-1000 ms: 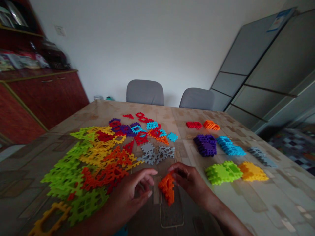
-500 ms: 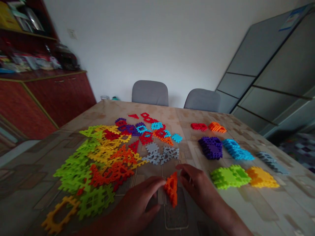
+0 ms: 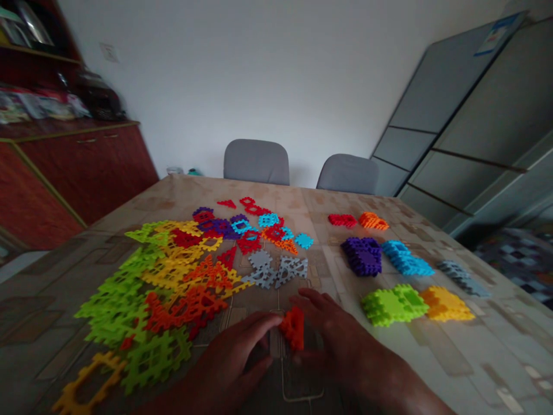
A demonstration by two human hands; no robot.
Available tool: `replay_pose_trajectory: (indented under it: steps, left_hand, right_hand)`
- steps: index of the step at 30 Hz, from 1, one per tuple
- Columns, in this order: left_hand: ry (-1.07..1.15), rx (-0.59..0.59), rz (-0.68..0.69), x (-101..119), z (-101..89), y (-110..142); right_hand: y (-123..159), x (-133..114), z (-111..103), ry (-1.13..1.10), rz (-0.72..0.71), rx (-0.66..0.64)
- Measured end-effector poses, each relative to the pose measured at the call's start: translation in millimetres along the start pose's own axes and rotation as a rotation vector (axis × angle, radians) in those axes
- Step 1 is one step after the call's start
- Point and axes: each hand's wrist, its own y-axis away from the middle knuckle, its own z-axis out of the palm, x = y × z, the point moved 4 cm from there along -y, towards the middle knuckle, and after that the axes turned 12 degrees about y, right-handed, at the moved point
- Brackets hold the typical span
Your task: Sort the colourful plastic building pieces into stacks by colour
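Note:
A small stack of orange triangular toothed tiles [image 3: 294, 326] stands on the table [image 3: 453, 357] near its front edge, between my two hands. My left hand [image 3: 235, 360] lies beside it with its fingertips against the stack's left side. My right hand [image 3: 341, 340] curls round the stack's right side, fingers bent over the top. To the left spreads a loose heap of flat plastic tiles [image 3: 173, 282] in green, yellow, orange, red and grey.
Sorted stacks stand at the right: green [image 3: 391, 302], yellow [image 3: 444, 304], purple [image 3: 362, 255], blue [image 3: 406, 258], grey [image 3: 461, 275], red [image 3: 341, 219], orange [image 3: 372, 220]. Two grey chairs [image 3: 257, 161] stand at the far edge. A wooden cabinet [image 3: 64, 167] is at left, a grey cupboard [image 3: 475, 127] at right.
Both hands have closed in on the orange stack and lowered it; it now rests lower between them. The view swayed right, then back.

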Motion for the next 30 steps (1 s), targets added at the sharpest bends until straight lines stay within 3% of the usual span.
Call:
replay_pose_trajectory:
  steps: [3, 6, 13, 21, 30]
  left_hand:
    - [0.023, 0.033, 0.009, -7, 0.2, 1]
    - [0.032, 0.032, -0.017, -11, -0.1, 0]
    - [0.056, 0.021, -0.004, -4, -3.3, -2]
    - [0.037, 0.034, 0.047, 1, -4.2, -1]
    - [0.029, 0.047, 0.085, -7, -3.4, 0]
  right_hand:
    - [-2, -11, 11, 0.071, 0.142, -0.062]
    - [-6, -18, 21, 0.129, 0.182, -0.045]
    - [-17, -21, 29, 0.128, 0.168, 0.079]
    - [-23, -23, 36, 0.097, 0.202, 0.066]
    - [-24, -13, 27, 0.068, 0.238, 0.012]
